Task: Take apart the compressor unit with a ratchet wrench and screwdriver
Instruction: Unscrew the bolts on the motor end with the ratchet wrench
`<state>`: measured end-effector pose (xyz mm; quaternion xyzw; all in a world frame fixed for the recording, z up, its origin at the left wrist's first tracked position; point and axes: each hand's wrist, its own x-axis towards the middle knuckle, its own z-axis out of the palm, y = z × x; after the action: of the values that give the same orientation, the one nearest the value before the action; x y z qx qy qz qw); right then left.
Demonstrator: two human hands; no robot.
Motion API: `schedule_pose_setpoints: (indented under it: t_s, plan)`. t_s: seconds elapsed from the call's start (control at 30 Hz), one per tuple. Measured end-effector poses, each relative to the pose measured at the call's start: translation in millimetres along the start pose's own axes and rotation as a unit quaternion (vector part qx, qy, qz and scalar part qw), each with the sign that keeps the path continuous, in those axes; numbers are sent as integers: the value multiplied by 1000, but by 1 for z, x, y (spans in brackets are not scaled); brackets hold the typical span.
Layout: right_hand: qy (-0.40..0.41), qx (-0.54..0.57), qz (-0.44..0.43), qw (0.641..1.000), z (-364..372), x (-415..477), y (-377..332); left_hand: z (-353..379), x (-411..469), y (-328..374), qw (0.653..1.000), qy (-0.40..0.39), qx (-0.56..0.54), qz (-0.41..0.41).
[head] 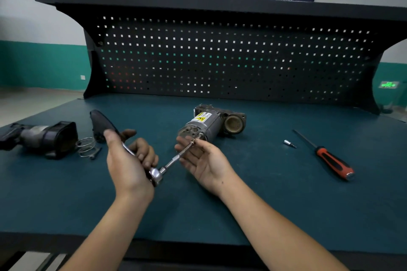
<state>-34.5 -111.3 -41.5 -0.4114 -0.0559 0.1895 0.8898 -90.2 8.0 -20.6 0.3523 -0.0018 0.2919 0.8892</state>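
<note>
nearest the lens, the left hand (130, 160) is seen with its fingers curled round the handle of the ratchet wrench (155, 175), above the green bench top (66, 193). from the wrench head a slim extension bar (176, 157) is run up to the end face of the compressor unit (211, 123), which is laid on its side mid-bench. the bar is cradled near its tip by the right hand (204, 160), palm up, fingers relaxed. a red-handled screwdriver (334, 164) and a small socket (288, 143) are laid well to the right; a dark housing (41, 136), a coil spring (87, 146) and a black cover (103, 123) are set to the left.
</note>
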Motion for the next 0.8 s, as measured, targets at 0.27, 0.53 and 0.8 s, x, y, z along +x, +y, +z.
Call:
schedule_pose_setpoints:
  t_s: [0.27,0.53,0.8]
  plan:
    - [22,-25,-35,999,-2,3,2,-7,-18,-11,903,-297,179,255]
    - [25,-40,-42,998,-3,1,3,-16,-8,-12,597,-475,410,499]
    - [11,-11,-22,1000,-2,-1,0,-1,-21,-12,998,-18,23,58]
